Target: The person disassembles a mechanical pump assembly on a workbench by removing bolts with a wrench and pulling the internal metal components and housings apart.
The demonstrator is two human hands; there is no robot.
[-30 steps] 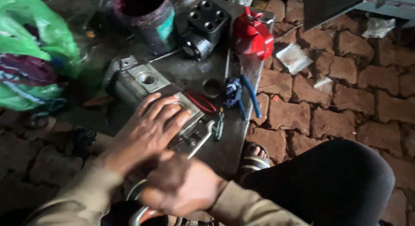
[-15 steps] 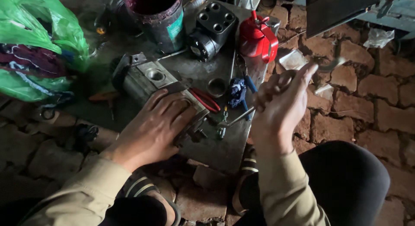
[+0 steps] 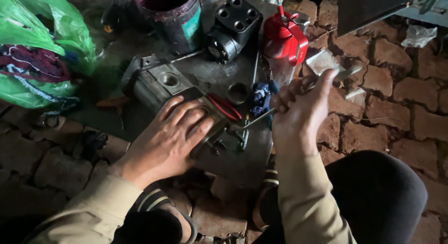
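The metal block [image 3: 186, 97], at the plate's [image 3: 238, 160] near edge, is best pinned flat under the spread left hand [image 3: 172, 134] while the rod [image 3: 254, 120], gripped in the right hand's [image 3: 301, 111] closed fingers, is kept level.

Grey metal pump block [image 3: 161, 83] lying flat on steel plate, slim metal rod [image 3: 254, 120] angled upward

Matt grey metal block [image 3: 161, 85] is sitting beside a glossy red, seemingly plastic can [image 3: 282, 36]; brick floor [image 3: 392, 127] is looking rough.
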